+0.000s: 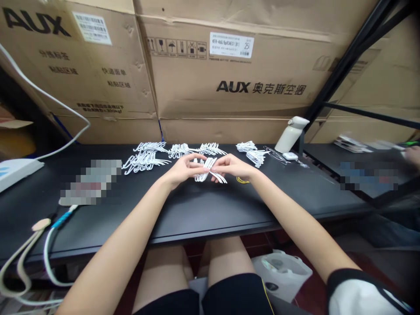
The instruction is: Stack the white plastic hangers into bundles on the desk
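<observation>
A small bundle of thin white cords (pixel 202 176), folded into loops at its left end with loose tails at its right, is held between my two hands above the black desk. My left hand (pixel 183 169) pinches the looped part with thumb and fingers. Closed on the tail side is my right hand (pixel 232 167), its fingertips meeting the cords near the middle. Yellow bands (pixel 243 180) lie beneath my right wrist, partly covered. Behind the hands are more looped white bundles (pixel 180 150), several on the left and centre, and two white bundles (pixel 256 157) on the right.
A pale bottle (pixel 292 134) stands at the back right, with glasses (pixel 277 156) and a small white case (pixel 290 156) near it. On the left lies a blurred-out phone-like object (pixel 93 181) with a cable (pixel 64 217). Cardboard boxes (pixel 183 96) rise behind the desk (pixel 210 210).
</observation>
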A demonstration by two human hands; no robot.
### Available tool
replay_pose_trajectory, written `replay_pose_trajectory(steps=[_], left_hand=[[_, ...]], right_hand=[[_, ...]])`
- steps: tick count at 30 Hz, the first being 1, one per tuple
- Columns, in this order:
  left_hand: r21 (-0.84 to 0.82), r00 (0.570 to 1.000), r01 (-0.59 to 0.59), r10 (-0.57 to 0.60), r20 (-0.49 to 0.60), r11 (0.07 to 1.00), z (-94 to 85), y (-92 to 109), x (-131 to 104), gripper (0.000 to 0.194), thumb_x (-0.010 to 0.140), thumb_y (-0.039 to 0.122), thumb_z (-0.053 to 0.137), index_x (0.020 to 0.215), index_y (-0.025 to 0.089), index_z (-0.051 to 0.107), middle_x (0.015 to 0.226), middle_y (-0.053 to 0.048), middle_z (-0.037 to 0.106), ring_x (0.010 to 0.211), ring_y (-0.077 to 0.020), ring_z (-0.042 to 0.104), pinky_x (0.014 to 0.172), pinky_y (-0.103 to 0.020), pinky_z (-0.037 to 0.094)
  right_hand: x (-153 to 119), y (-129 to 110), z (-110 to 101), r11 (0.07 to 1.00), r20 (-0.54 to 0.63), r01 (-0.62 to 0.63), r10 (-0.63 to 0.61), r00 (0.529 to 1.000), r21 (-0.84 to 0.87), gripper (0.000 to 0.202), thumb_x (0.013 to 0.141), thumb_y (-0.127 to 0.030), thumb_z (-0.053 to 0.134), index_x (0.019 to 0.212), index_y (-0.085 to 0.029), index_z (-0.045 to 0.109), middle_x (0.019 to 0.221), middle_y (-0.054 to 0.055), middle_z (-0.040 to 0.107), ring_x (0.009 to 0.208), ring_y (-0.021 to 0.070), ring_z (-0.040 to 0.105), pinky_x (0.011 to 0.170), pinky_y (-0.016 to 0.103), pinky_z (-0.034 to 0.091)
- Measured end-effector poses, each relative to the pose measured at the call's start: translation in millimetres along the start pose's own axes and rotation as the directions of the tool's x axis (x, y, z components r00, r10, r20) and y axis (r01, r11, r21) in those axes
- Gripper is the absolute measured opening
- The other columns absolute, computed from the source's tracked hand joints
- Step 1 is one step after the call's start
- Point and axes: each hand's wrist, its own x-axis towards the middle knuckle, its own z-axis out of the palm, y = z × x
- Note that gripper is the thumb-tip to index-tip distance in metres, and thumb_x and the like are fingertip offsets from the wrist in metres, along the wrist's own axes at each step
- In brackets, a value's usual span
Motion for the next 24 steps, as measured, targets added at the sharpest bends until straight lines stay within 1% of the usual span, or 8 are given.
replay_pose_trajectory(steps=[3,8,13,16,18,22,24], left_hand=[[-0.009,1.0,-0.002,0.002,0.014,1.0,0.4,0.2,0.0,0.054,0.063,0.033,0.081,0.108,0.016,0.057,0.068,0.001,0.063,0.055,-0.0092,0.053,0.052,-0.022,0.037],[-0.016,1.0,-0.007,0.007,0.011,1.0,0.2,0.7,-0.1,0.053,0.063,0.032,0.082,0.108,0.016,0.057,0.069,0.0,0.065,0.056,-0.0089,0.053,0.054,-0.022,0.037],[-0.034,1.0,-0.003,0.004,0.02,0.999,-0.5,0.9,0.3,0.053,0.062,0.029,0.083,0.107,0.017,0.057,0.078,-0.003,0.069,0.061,-0.0105,0.058,0.059,-0.024,0.042],[-0.056,1.0,-0.005,0.006,0.023,0.998,-0.9,0.6,0.2,0.054,0.061,0.028,0.083,0.107,0.017,0.058,0.082,-0.004,0.071,0.067,-0.0123,0.062,0.063,-0.025,0.044],[-0.064,1.0,-0.003,0.004,0.024,0.998,-1.2,0.3,0.0,0.054,0.061,0.028,0.084,0.107,0.017,0.058,0.081,-0.004,0.07,0.067,-0.0122,0.062,0.062,-0.024,0.043],[-0.062,1.0,0.002,-0.001,0.023,0.998,-1.7,0.3,0.1,0.054,0.062,0.029,0.083,0.108,0.017,0.058,0.079,-0.003,0.069,0.064,-0.0109,0.06,0.058,-0.023,0.041],[-0.058,1.0,0.001,0.0,0.016,0.998,-1.7,0.2,0.2,0.053,0.062,0.029,0.083,0.107,0.018,0.058,0.079,-0.002,0.068,0.064,-0.0104,0.059,0.058,-0.023,0.04]], right_hand=[[0.0,-0.2,-1.4,1.0,0.027,0.007,-0.007,1.0,-0.013,0.034,0.079,-0.047,0.067,0.08,-0.013,0.068,0.071,0.005,0.071,0.067,0.0148,0.066,0.06,0.024,0.047],[0.4,-1.3,-3.0,0.998,0.068,0.043,-0.039,0.997,-0.049,0.03,0.081,-0.042,0.065,0.07,-0.014,0.063,0.061,-0.002,0.062,0.056,0.0093,0.057,0.056,0.022,0.044],[-0.5,-3.0,-3.1,0.998,0.071,0.043,-0.039,0.997,-0.047,0.031,0.081,-0.042,0.065,0.067,-0.014,0.062,0.06,-0.001,0.062,0.056,0.0098,0.056,0.057,0.023,0.044],[-2.4,-4.2,-4.6,0.998,0.075,0.035,-0.031,0.997,-0.056,0.033,0.08,-0.044,0.064,0.071,-0.013,0.067,0.065,0.003,0.068,0.059,0.0111,0.058,0.058,0.024,0.045],[-4.0,-5.6,-6.2,0.997,0.091,0.042,-0.035,0.995,-0.071,0.034,0.08,-0.045,0.064,0.076,-0.012,0.07,0.072,0.006,0.072,0.06,0.0111,0.058,0.059,0.024,0.045],[-6.2,-8.0,-8.7,0.994,0.14,0.064,-0.05,0.989,-0.093,0.036,0.082,-0.046,0.062,0.079,-0.011,0.072,0.077,0.007,0.073,0.06,0.0107,0.057,0.059,0.024,0.045],[-6.2,-7.9,-8.5,0.991,0.137,0.072,-0.057,0.989,-0.108,0.037,0.083,-0.046,0.061,0.079,-0.011,0.072,0.077,0.007,0.073,0.059,0.0105,0.056,0.058,0.024,0.045]])
